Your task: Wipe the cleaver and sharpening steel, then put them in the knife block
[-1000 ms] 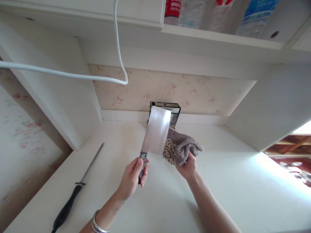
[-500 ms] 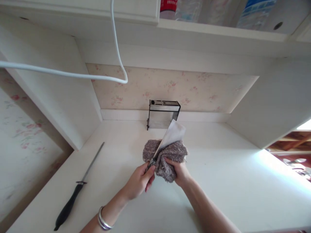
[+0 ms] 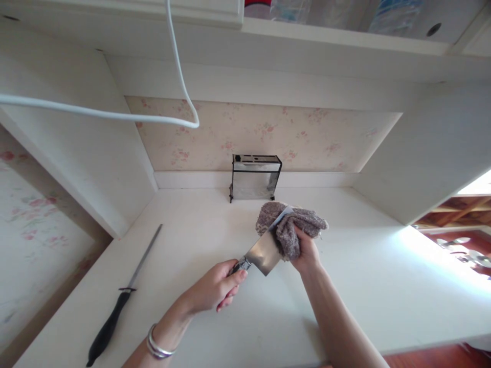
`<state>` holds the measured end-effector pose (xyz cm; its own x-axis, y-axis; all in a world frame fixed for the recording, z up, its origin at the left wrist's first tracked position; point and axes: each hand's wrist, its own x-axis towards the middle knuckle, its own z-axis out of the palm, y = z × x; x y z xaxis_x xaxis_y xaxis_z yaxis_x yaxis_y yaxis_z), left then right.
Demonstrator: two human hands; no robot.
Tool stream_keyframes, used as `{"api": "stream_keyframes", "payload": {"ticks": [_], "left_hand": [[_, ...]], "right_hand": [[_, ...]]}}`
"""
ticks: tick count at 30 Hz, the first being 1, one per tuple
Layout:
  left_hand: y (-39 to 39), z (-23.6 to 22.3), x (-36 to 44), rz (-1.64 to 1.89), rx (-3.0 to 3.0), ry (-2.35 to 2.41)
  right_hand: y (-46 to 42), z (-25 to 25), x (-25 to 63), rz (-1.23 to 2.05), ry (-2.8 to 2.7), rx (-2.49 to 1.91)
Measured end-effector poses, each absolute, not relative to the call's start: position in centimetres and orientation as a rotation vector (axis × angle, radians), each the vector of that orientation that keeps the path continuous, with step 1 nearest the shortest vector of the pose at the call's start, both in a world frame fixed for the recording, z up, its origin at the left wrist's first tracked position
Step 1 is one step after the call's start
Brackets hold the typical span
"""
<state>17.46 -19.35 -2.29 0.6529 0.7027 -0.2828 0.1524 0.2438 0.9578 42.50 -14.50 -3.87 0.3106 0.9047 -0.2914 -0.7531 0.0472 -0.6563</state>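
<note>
My left hand point(image 3: 217, 283) is closed around the dark patterned handle of a cleaver point(image 3: 264, 252), whose wide steel blade slants up to the right. Folded over the far part of the blade is a brown-grey cloth point(image 3: 299, 230), with my right hand point(image 3: 306, 250) gripping it from the right side. The blade's part near the handle is bare, while its tip end is mostly hidden in the cloth. Both hands are above the white counter.
A black-handled sharpening steel point(image 3: 109, 322) lies on the white counter point(image 3: 184, 245) at the left. Against the back wall stands a metal knife block point(image 3: 255, 179). A white cable point(image 3: 153, 119) hangs at upper left, and an open shelf point(image 3: 345, 37) holds bottles overhead.
My right hand and the cloth have moved right along the blade, away from the handle, baring the blade near the handle. The left hand has shifted slightly left. The camera view has moved a little.
</note>
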Motion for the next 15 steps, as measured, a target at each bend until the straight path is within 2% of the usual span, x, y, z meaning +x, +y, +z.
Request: {"api": "stream_keyframes", "payload": {"ticks": [7, 10, 15], "left_hand": [[-19.0, -2.0, 16.9, 0.485, 1.274, 0.831], [-18.6, -1.7, 16.5, 0.656, 1.261, 0.838], [-18.4, -1.7, 16.9, 0.964, 1.406, 0.947]], "right_hand": [[-13.8, -3.3, 44.4, 1.172, -0.101, -0.692], [-13.6, -3.1, 44.9, 1.11, -0.081, -0.65], [-14.6, -2.6, 42.6, 1.279, -0.276, -0.521]]}}
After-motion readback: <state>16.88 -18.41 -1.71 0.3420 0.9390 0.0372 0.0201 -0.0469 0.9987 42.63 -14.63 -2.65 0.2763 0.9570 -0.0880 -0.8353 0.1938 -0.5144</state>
